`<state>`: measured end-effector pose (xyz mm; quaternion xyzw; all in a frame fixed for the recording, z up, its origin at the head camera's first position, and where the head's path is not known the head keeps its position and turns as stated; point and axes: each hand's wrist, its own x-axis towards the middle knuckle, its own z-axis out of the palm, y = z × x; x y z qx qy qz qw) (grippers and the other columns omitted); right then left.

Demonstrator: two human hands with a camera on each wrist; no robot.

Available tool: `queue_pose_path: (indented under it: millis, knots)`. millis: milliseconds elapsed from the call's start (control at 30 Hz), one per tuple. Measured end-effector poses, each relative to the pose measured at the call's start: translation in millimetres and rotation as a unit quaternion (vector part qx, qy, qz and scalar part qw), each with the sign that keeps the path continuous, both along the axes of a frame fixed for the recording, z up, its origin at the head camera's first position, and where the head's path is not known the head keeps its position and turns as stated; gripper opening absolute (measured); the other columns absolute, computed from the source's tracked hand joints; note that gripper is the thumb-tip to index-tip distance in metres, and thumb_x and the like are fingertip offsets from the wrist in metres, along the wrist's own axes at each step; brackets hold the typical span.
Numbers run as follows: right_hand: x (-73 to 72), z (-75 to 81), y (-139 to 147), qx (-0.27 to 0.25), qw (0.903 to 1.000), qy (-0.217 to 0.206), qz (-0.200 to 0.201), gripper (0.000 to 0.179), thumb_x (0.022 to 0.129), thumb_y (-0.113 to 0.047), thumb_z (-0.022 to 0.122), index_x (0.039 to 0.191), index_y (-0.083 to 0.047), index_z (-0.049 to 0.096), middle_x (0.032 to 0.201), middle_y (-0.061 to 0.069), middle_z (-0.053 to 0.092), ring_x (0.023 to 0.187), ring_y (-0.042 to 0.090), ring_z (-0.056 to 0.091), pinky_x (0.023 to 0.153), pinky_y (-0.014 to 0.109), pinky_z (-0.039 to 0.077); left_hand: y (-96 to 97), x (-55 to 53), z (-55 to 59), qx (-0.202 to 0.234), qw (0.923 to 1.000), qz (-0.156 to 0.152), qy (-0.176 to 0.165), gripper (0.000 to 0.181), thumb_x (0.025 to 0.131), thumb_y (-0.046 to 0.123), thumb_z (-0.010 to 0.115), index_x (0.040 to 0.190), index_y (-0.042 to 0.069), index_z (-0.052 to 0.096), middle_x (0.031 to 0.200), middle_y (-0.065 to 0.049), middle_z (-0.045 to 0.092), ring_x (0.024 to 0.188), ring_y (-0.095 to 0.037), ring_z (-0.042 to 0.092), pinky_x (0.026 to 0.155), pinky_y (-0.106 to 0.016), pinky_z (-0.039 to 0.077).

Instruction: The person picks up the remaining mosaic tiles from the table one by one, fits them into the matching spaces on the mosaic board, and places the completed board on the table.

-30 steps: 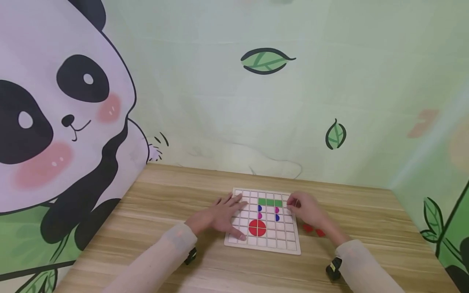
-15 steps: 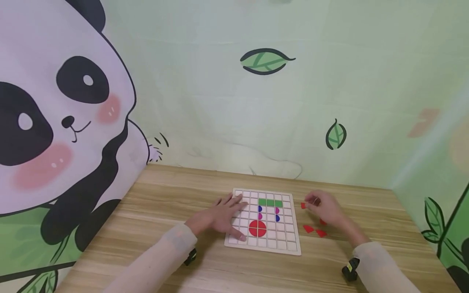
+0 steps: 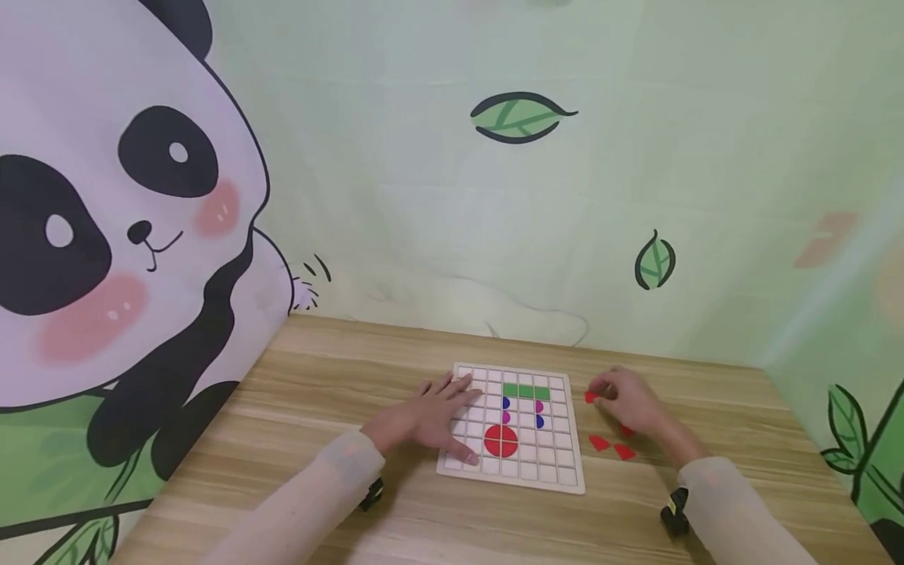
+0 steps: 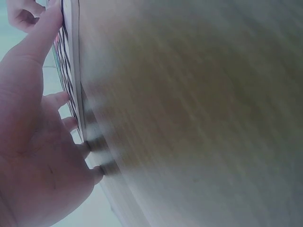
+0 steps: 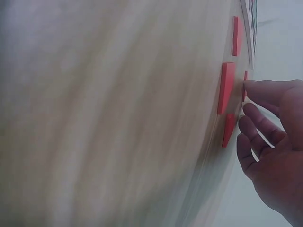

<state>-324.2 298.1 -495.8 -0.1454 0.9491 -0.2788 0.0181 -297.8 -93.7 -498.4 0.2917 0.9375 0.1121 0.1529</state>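
Observation:
A white gridded board (image 3: 558, 473) lies on the wooden table, with a green strip (image 3: 526, 391), small blue and magenta half-round pieces (image 3: 540, 414) and a red disc of quarter pieces (image 3: 501, 441) on it. My left hand (image 3: 434, 416) rests on the board's left side, fingers spread and thumb near the lower edge. To the right of the board, my right hand (image 3: 628, 400) has its thumb and curled forefinger at a small red piece (image 3: 590, 397), pinching it close to the tabletop. In the right wrist view the thumb tip meets that red piece (image 5: 245, 85).
Several other red pieces (image 3: 599, 443) lie loose on the table between the board and my right forearm, one partly under the hand. A fabric backdrop with a panda (image 3: 169, 157) and leaves (image 3: 523, 118) rises behind and beside the wooden table (image 3: 353, 353).
My right hand has moved right from the board's right edge to the red piece on the table, then stayed there. The left hand keeps its place on the board.

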Motion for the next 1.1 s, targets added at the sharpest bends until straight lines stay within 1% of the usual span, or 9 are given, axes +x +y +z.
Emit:
queue_pose_path:
  millis: [100,267,400,533,633,800,867,1000,1100]
  knots:
    - [-3.0,1.8,-2.0,0.002,0.9999,0.002,0.010,0.016,0.095,-0.001,0.075,0.111,-0.001,0.073,0.109,0.012,0.064,0.097,0.028,0.062,0.085,0.046,0.056,-0.2,-1.8,0.8,0.003,1.0000,0.000,-0.001,0.117,0.079,0.082,0.073,0.171,0.028,0.023,0.179,-0.002,0.006,0.164,-0.035,-0.002,0.129,-0.062,0.006]
    - [-1.4,0.6,-2.0,-0.006,0.9999,0.008,0.014,0.013,0.093,0.001,0.075,0.105,-0.001,0.072,0.105,0.012,0.065,0.096,0.027,0.062,0.083,0.043,0.054,1.1,-0.5,0.7,0.003,1.0000,0.000,-0.003,0.117,0.079,0.081,0.073,0.170,0.027,0.024,0.179,-0.003,0.007,0.164,-0.036,-0.001,0.129,-0.063,0.007]
    - [-2.8,1.6,-3.0,-0.024,0.9997,-0.001,0.008,0.014,0.092,0.003,0.075,0.104,-0.002,0.068,0.102,0.010,0.067,0.094,0.026,0.062,0.082,0.041,0.055,1.2,-0.4,1.3,0.002,1.0000,0.002,0.000,0.117,0.079,0.081,0.074,0.170,0.027,0.024,0.179,-0.003,0.007,0.164,-0.036,0.000,0.129,-0.062,0.008]
    - [-4.4,2.0,-2.6,-0.030,0.9995,-0.012,0.005,0.014,0.093,0.003,0.074,0.102,-0.004,0.066,0.097,0.008,0.067,0.091,0.025,0.062,0.080,0.040,0.055,1.1,-0.8,2.2,0.000,1.0000,0.003,0.000,0.118,0.078,0.081,0.074,0.171,0.027,0.024,0.179,-0.003,0.007,0.164,-0.036,-0.001,0.129,-0.062,0.007]
    - [-3.9,2.3,-1.4,-0.025,0.9996,-0.015,0.008,0.015,0.095,0.002,0.073,0.107,-0.004,0.066,0.097,0.007,0.067,0.092,0.025,0.062,0.082,0.041,0.056,1.2,-0.1,3.1,-0.001,1.0000,0.004,-0.002,0.118,0.079,0.081,0.073,0.171,0.027,0.024,0.179,-0.004,0.007,0.164,-0.036,-0.001,0.129,-0.062,0.008]
    - [3.5,7.0,-6.2,-0.028,0.9994,-0.008,0.018,0.019,0.099,0.000,0.069,0.117,-0.006,0.070,0.100,0.006,0.067,0.093,0.025,0.060,0.085,0.042,0.056,1.7,1.0,3.3,0.000,1.0000,0.003,-0.002,0.117,0.079,0.081,0.073,0.171,0.026,0.024,0.179,-0.005,0.008,0.164,-0.037,0.000,0.129,-0.062,0.008]
    - [7.0,9.5,-11.3,-0.037,0.9990,0.001,0.024,0.016,0.100,-0.001,0.069,0.115,-0.006,0.070,0.102,0.005,0.068,0.093,0.024,0.060,0.085,0.041,0.056,1.0,1.1,2.9,0.003,1.0000,0.003,-0.002,0.117,0.079,0.080,0.074,0.171,0.026,0.024,0.179,-0.005,0.008,0.164,-0.037,0.000,0.129,-0.062,0.008]
    - [12.9,13.3,-21.6,-0.069,0.9971,0.003,0.032,0.008,0.102,-0.004,0.069,0.108,-0.009,0.069,0.101,0.004,0.068,0.093,0.023,0.060,0.084,0.036,0.056,0.7,1.9,2.4,0.007,1.0000,0.003,-0.003,0.117,0.079,0.080,0.074,0.170,0.026,0.025,0.179,-0.005,0.009,0.164,-0.037,0.000,0.129,-0.062,0.007]
    - [17.7,17.4,-28.8,-0.106,0.9938,-0.010,0.031,0.006,0.102,-0.006,0.070,0.106,-0.010,0.069,0.101,0.004,0.069,0.094,0.023,0.061,0.082,0.034,0.056,1.3,1.0,3.6,0.007,1.0000,0.003,-0.001,0.117,0.079,0.081,0.074,0.170,0.026,0.025,0.179,-0.005,0.009,0.164,-0.037,0.001,0.129,-0.062,0.007]
